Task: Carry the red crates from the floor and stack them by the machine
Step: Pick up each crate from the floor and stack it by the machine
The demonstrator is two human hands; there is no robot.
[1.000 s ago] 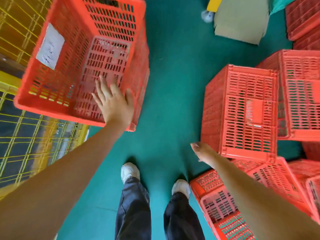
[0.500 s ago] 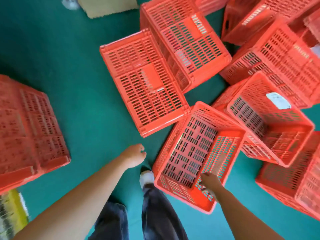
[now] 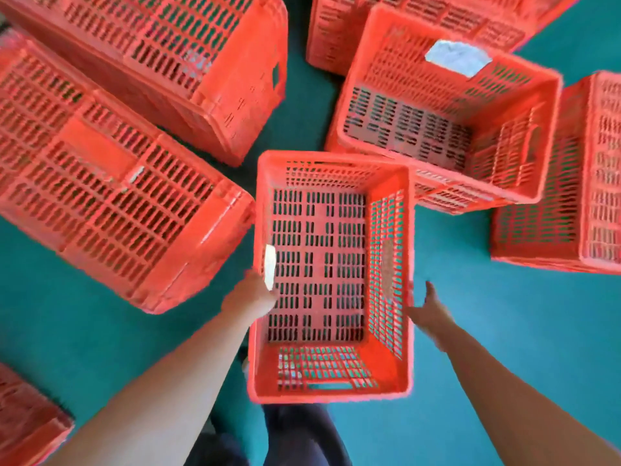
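Head view: left hand [image 3: 253, 295] sits on the red crate [image 3: 319, 264], at its left rim; its fingers are too blurry to tell. Right hand [image 3: 428, 312] has straight, spread fingers touching the crate's right side.

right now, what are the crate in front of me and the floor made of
The crate looks like moulded plastic: red, slightly glossy, with thin ribs and regular slots. The floor is teal, matt and smooth, perhaps paint or vinyl; it is too blurred to tell.
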